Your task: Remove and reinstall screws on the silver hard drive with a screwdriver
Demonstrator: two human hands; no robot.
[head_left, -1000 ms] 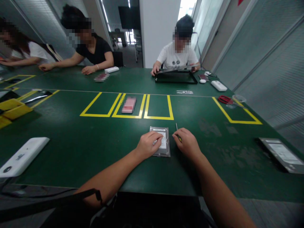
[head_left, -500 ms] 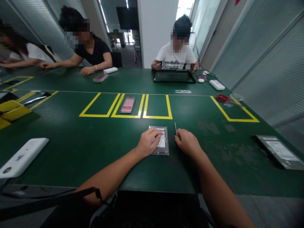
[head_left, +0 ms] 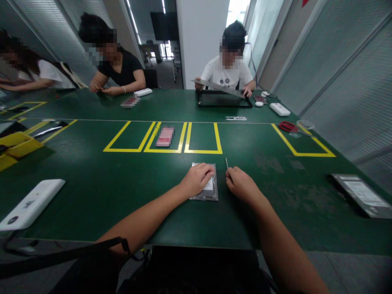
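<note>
A hard disk drive (head_left: 212, 192) with a pale label lies flat on the green table (head_left: 147, 183) before me. My left hand (head_left: 199, 176) rests over its upper left part, fingers curled together and thumb drawn in toward them. Whatever is at those fingertips, if anything, is hidden. Just right of the drive, my right hand (head_left: 239, 180) is closed around a slim tool, likely a screwdriver. Its thin metal shaft (head_left: 226, 163) points up and away from me, apart from the drive.
Another hard disk drive (head_left: 361, 195) lies far right, a white device (head_left: 32, 204) far left, near yellow bins (head_left: 21, 147). Yellow tape frames (head_left: 203, 152) mark the table; a phone (head_left: 165, 136) lies in one. Red-handled scissors (head_left: 288, 126) sit back right. Across, a person (head_left: 226, 73) handles a panel over a black frame (head_left: 225, 104).
My left hand has shifted slightly up and right over the drive, its fingers curling more. The right hand barely moved. Across the table, one person tilted the panel; another brought their hands together.
</note>
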